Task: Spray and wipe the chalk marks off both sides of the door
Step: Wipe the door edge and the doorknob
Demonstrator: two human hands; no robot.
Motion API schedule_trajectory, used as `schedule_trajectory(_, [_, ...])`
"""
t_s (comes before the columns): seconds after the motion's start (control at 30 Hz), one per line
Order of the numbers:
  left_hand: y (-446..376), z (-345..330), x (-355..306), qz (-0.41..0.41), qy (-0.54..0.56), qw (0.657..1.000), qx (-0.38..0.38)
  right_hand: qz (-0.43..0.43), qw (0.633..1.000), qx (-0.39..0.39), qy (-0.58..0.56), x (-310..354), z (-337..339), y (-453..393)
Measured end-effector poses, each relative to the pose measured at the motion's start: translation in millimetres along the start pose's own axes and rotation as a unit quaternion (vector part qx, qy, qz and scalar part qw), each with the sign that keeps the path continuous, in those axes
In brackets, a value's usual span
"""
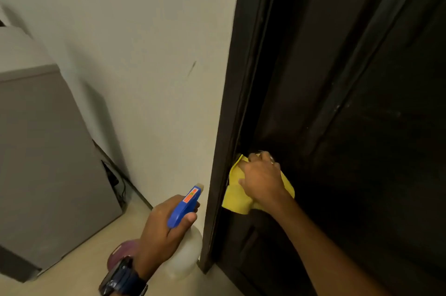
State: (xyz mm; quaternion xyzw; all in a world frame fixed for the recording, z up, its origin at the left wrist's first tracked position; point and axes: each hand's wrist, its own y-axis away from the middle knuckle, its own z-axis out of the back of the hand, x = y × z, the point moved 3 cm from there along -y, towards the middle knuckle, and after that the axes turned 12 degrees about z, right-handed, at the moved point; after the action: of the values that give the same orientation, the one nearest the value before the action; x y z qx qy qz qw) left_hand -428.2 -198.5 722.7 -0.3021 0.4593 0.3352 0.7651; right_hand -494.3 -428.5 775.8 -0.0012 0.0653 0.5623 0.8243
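At door (362,126) edge: right hand (261,178) presses yellow cloth (235,196) (left hand (160,228) grips spray bottle (184,206)).

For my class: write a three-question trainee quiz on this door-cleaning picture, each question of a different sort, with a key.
1. True or false: the left hand grips the spray bottle.
2. What colour is the cloth under the right hand?
   A. Blue  B. Yellow  C. White
3. Fill in: the cloth is pressed against the dark ____.

Key
1. True.
2. B.
3. Door.
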Motion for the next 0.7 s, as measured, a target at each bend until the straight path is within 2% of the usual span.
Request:
schedule_trajectory(0.07, [1, 5, 0, -0.018, -0.002, 1.000, 0.012, -0.020, 0.996, 0.025, 0.078, 16, -12, -2])
schedule_trajectory(0.13, [2, 10, 4, -0.026, -0.002, 0.999, 0.018, -0.025, 0.991, 0.007, 0.132, 23, -19, 0])
schedule_trajectory(0.37, [6, 30, 9, -0.032, 0.011, 0.999, 0.038, 0.051, 0.972, -0.018, 0.228, 15, -15, -10])
schedule_trajectory(0.53, [7, 40, 4, -0.044, 0.025, 0.998, 0.044, 0.180, 0.916, 0.055, 0.354, 17, -22, -12])
schedule_trajectory(0.63, [6, 43, 3, -0.047, 0.029, 0.997, 0.049, 0.260, 0.889, 0.080, 0.369, 11, -18, -16])
schedule_trajectory(0.7, [8, 43, 4, -0.040, 0.034, 0.997, 0.048, 0.287, 0.884, 0.060, 0.364, 9, -22, -18])
